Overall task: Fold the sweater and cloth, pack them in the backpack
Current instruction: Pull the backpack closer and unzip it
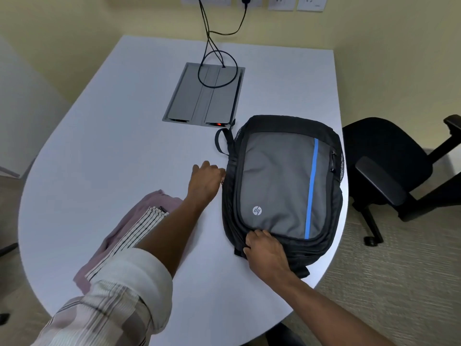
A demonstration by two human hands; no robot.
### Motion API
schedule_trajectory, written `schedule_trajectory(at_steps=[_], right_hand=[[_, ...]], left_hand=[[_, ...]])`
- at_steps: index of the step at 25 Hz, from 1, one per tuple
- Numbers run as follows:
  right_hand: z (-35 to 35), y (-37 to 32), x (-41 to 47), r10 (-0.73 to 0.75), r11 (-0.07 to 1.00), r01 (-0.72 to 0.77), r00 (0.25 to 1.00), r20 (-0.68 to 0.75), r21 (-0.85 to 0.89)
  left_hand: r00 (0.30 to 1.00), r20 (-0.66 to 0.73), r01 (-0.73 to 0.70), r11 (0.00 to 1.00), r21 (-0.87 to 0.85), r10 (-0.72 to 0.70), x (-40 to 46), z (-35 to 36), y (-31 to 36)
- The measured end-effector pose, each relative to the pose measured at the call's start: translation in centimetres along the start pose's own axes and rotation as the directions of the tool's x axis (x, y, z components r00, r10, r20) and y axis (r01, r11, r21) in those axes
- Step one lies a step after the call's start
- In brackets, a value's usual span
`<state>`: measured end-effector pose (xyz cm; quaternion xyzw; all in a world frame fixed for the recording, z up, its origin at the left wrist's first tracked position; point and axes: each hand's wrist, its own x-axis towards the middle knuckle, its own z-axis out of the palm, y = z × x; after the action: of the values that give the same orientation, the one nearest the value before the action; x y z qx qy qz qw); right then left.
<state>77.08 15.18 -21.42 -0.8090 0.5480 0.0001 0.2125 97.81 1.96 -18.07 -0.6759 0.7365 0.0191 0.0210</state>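
A black and grey backpack [282,186] with a blue stripe lies flat on the right side of the white table [112,136]. My left hand [207,181] is at its left edge, fingers pinching what looks like a zip pull. My right hand [264,250] grips the backpack's black fabric at its near edge. A folded mauve sweater [124,226] lies on the table to the left, with a folded striped cloth [139,231] on top of it. My left forearm covers part of both.
A grey cable box lid [199,96] is set into the table's middle, with black cables [217,58] running up to wall sockets. A black office chair [389,166] stands to the right of the table. Carpeted floor lies beyond the table's near right edge.
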Motion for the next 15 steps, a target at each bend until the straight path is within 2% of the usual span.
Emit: schedule_trajectory(at_steps=[12,15], right_hand=[[-1.2,1.1,0.5,-0.045,0.993,0.041,0.998,0.039,0.113],[-1.7,0.9,0.9,-0.059,0.992,0.054,0.997,0.044,0.111]], left_hand=[[0.985,-0.098,0.152,0.983,0.099,-0.142,5.7,1.8,0.3],[0.989,-0.072,0.132,0.991,0.037,-0.129,6.2,2.1,-0.1]])
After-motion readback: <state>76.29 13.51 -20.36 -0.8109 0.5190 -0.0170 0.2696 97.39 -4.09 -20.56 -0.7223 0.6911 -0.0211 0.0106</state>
